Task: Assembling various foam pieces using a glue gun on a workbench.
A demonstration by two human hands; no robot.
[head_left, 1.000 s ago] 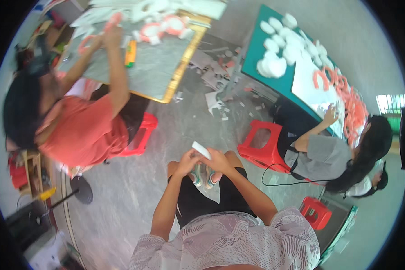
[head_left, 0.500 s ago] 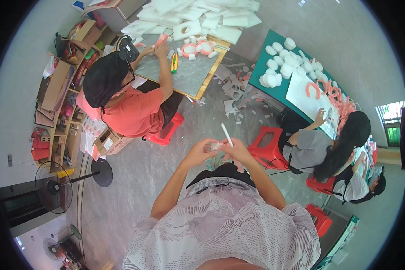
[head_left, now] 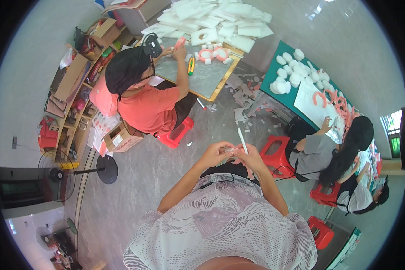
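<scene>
Left hand [head_left: 217,154] curled, hold unclear; beside it, right hand [head_left: 251,157] grips white stick [head_left: 242,140], jutting forward.

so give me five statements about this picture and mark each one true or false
1. The right hand holds a white stick. True.
2. The left hand is far from the right hand. False: the left hand is close beside it.
3. A cutter lies on the grey table. True.
4. The white pads lie on the floor. False: the pads are on the green table.
5. The stools are blue. False: the stools are red.
</scene>
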